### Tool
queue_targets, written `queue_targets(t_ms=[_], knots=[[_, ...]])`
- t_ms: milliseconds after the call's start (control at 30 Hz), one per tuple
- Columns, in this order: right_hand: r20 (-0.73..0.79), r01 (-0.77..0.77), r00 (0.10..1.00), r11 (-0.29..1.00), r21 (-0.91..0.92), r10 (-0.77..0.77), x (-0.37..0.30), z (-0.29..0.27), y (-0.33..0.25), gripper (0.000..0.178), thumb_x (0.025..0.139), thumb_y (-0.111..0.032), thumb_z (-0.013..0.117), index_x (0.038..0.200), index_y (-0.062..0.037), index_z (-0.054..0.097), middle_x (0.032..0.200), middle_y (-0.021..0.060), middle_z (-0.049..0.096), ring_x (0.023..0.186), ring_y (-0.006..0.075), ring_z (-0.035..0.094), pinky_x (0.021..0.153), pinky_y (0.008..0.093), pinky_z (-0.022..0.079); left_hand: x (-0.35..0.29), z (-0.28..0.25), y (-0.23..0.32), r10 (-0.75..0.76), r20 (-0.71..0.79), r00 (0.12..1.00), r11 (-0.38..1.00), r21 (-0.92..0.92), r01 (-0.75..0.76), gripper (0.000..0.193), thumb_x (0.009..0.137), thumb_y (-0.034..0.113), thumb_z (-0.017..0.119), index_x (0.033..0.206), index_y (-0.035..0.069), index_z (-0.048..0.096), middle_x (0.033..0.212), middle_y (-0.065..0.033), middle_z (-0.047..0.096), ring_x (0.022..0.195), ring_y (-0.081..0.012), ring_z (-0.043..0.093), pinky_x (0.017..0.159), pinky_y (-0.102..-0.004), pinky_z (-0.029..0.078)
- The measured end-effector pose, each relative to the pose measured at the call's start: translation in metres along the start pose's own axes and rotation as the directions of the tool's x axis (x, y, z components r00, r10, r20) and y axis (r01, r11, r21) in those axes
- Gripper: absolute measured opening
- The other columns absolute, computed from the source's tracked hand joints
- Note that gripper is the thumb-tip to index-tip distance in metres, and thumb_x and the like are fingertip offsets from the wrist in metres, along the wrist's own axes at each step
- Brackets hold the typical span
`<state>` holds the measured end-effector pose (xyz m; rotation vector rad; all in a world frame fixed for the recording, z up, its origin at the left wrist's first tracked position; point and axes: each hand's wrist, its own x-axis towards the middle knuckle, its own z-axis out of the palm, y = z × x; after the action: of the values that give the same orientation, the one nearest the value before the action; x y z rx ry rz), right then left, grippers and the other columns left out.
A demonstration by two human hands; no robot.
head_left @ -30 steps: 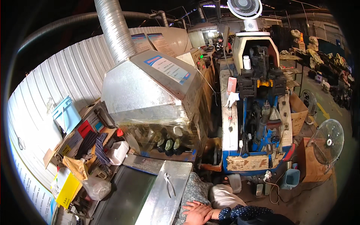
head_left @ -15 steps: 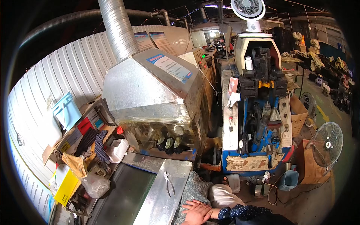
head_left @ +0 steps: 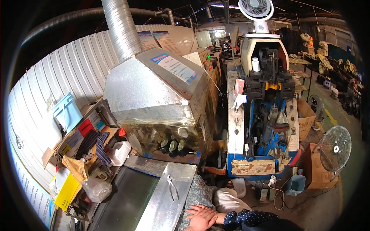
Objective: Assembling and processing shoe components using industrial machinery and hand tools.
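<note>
My left hand (head_left: 203, 220) lies flat across the back of my right hand (head_left: 195, 210), both resting on a grey patterned cloth (head_left: 198, 192) over my lap. The fingers of both hands are stretched out and hold nothing. A dark sleeve with white dots (head_left: 250, 217) covers my right forearm. Left of my hands, a pair of pliers (head_left: 172, 188) with parted handles lies on a shiny metal plate (head_left: 162, 210), out of contact with either hand. Part of my right hand is hidden under the left.
A dark conveyor belt (head_left: 127, 200) runs beside the plate, toward a metal hood (head_left: 146, 88) with several dark shoes (head_left: 173, 147) at its opening. Ahead stands a blue and white machine (head_left: 236, 127). A cluttered shelf (head_left: 83, 154) is at left; a floor fan (head_left: 336, 149) at right.
The whole view has shifted very slightly. My hands stay stacked on my lap and the pliers lie where they were.
</note>
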<state>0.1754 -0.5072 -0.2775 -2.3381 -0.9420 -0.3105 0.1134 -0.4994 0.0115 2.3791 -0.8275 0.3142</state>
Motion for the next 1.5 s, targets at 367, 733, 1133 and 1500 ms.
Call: queue_targets(t_ms=[367, 733, 1133, 1500], knots=[[0.06, -0.024, 0.973, 0.163, 0.986, -0.221, 0.104, -0.58, -0.072, 0.03, 0.099, -0.016, 0.058, 0.119, 0.0064, 0.059, 0.069, -0.0022, 0.057, 0.062, 0.0103, 0.052, 0.065, 0.0272, 0.044, -0.021, 0.007, -0.026, -0.143, 0.015, 0.99, 0.974, 0.181, 0.138, 0.025, 0.087, 0.023, 0.067, 0.107, 0.008, 0.072, 0.118, -0.0137, 0.069, 0.117, -0.037, 0.06, 0.098, -0.045, 0.05], [-0.069, 0.095, 0.34, -0.039, 0.995, -0.938, 0.1, -0.693, -0.157, 0.048, 0.103, -0.047, 0.04, 0.113, -0.004, 0.059, 0.103, 0.0155, 0.047, 0.09, 0.0294, 0.049, 0.078, 0.0442, 0.04, -0.022, 0.011, -0.032, -0.107, 0.047, 0.993, 0.978, 0.186, 0.097, 0.027, 0.091, 0.022, 0.064, 0.112, 0.008, 0.072, 0.117, -0.0133, 0.07, 0.117, -0.0357, 0.06, 0.101, -0.0449, 0.047], [0.121, -0.01, 0.23, 0.122, 0.993, -0.966, 0.098, -0.706, -0.183, 0.055, 0.097, -0.05, 0.05, 0.139, -0.0156, 0.059, 0.127, 0.0199, 0.054, 0.105, 0.031, 0.054, 0.092, 0.0535, 0.044, -0.03, 0.009, -0.043, -0.122, 0.134, 0.984, 0.964, 0.252, 0.085, 0.029, 0.093, 0.033, 0.062, 0.113, 0.015, 0.074, 0.123, -0.0036, 0.069, 0.129, -0.0224, 0.055, 0.113, -0.0424, 0.036], [0.084, 0.11, 0.237, 0.113, 0.988, -0.968, 0.104, -0.706, -0.185, 0.083, 0.091, -0.077, 0.042, 0.137, -0.0099, 0.06, 0.087, 0.027, 0.071, 0.057, 0.0348, 0.066, 0.06, 0.0647, 0.054, -0.027, 0.01, -0.043, -0.118, 0.156, 0.981, 0.966, 0.249, 0.076, 0.03, 0.093, 0.033, 0.062, 0.114, 0.015, 0.073, 0.124, -0.0036, 0.069, 0.128, -0.0232, 0.056, 0.112, -0.0439, 0.036]])
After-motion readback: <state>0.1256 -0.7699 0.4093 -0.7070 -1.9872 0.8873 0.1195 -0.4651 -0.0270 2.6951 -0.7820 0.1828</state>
